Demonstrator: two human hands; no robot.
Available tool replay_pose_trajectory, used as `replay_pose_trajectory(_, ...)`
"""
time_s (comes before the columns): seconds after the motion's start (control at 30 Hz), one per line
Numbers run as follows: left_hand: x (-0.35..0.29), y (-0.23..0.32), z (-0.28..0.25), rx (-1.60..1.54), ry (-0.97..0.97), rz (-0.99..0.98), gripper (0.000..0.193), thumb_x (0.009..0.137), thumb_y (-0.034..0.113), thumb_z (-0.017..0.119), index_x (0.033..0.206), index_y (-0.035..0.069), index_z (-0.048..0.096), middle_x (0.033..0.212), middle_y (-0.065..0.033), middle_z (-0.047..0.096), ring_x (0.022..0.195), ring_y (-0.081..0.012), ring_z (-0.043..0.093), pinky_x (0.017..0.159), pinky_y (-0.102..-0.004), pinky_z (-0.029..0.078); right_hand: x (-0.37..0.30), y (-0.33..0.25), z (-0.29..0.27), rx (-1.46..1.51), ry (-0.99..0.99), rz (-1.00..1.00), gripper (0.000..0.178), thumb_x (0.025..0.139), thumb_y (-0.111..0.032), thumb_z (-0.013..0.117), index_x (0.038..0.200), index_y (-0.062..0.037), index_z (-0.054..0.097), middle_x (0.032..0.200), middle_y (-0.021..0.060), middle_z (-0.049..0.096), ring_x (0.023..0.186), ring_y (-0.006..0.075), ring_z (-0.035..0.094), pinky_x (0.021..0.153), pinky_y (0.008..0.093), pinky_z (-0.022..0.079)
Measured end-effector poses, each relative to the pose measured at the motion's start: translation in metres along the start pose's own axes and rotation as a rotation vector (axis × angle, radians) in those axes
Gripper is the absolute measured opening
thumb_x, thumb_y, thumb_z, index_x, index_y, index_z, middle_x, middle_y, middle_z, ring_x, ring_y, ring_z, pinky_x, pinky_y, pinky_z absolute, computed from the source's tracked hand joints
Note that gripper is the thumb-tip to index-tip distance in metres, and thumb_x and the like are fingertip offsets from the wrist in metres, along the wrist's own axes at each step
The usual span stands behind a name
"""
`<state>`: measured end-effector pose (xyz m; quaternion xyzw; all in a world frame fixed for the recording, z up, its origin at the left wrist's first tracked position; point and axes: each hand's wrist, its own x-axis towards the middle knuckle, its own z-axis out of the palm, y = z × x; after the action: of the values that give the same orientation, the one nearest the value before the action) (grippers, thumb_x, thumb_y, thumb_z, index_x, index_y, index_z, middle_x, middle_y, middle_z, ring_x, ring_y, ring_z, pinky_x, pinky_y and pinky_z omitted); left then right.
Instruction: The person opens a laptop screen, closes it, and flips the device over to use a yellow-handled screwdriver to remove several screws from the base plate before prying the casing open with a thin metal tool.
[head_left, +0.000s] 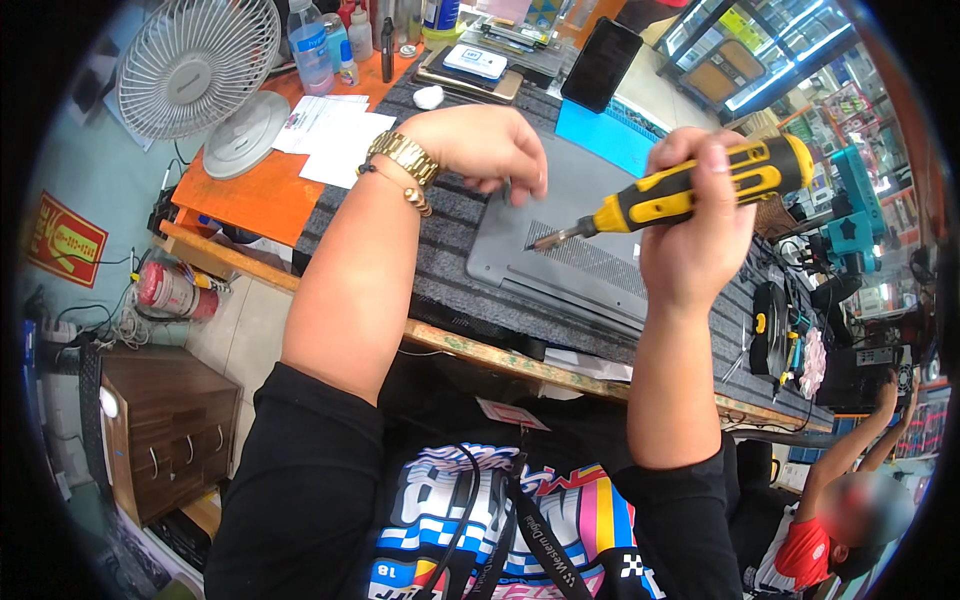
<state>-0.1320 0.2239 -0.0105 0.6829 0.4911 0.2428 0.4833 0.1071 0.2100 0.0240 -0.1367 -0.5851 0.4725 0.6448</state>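
Right hand (690, 240) gripping screwdriver (652, 205) (yellow-black), laptop (585, 265) beneath

The screwdriver (645, 203) is yellow and black, the laptop (590, 270) grey, the mat (440, 258) grey with darker stripes, the table (268, 205) orange, and the watch (404, 157) gold (the bracelet (412, 196) too, partly)

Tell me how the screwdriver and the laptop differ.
Colour: the screwdriver is yellow and black; the laptop is grey.
Shape: the screwdriver is long and narrow; the laptop is broad and flat.
Pose: the screwdriver slants, tip lower, in the right grip; the laptop lies underside up on the striped mat.
Both are in front of the person.
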Motion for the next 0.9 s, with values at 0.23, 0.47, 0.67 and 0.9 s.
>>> replay_pose_trajectory(0.23, -0.006, 0.016, 0.013, -0.136, -0.365, 0.104, 0.026, 0.09, 0.017, 0.079, 0.107, -0.003, 0.079, 0.09, -0.0085, 0.081, 0.054, -0.0041, 0.057, 0.047, -0.0212, 0.042, 0.012, -0.011, -0.038, 0.123, 0.118, 0.014, 0.017, 0.107, -0.019, 0.064, 0.11, -0.0049, 0.054, 0.092, 0.0118, 0.065, 0.086, 0.0204, 0.061, 0.082, 0.0357, 0.051)
replay_pose_trajectory(0.47, 0.001, 0.018, 0.022, -0.138, -0.304, 0.15, 0.022, 0.093, 0.022, 0.081, 0.1, 0.001, 0.079, 0.081, -0.0038, 0.077, 0.055, -0.0044, 0.057, 0.048, -0.0215, 0.042, 0.007, -0.011, -0.047, 0.073, 0.201, 0.004, 0.017, 0.106, -0.019, 0.066, 0.107, -0.0047, 0.056, 0.092, 0.0101, 0.065, 0.085, 0.0195, 0.062, 0.08, 0.0339, 0.052)
replay_pose_trajectory(0.67, -0.001, 0.031, 0.033, -0.151, -0.167, 0.165, 0.02, 0.095, 0.023, 0.079, 0.099, 0.003, 0.079, 0.079, -0.0011, 0.075, 0.057, -0.0037, 0.058, 0.049, -0.0209, 0.043, 0.003, -0.01, -0.05, 0.014, 0.27, 0.028, 0.018, 0.104, -0.018, 0.068, 0.107, -0.0046, 0.056, 0.092, 0.0097, 0.066, 0.082, 0.0186, 0.062, 0.076, 0.0332, 0.053)
replay_pose_trajectory(0.9, 0.012, 0.021, 0.033, -0.062, 0.007, 0.158, 0.025, 0.099, 0.029, 0.075, 0.103, 0.004, 0.079, 0.079, 0.0009, 0.073, 0.058, -0.0026, 0.057, 0.051, -0.02, 0.043, -0.021, -0.03, -0.075, -0.296, 0.089, 0.016, 0.017, 0.1, -0.011, 0.072, 0.108, -0.0042, 0.058, 0.092, 0.0065, 0.065, 0.085, 0.0149, 0.061, 0.079, 0.0315, 0.051)
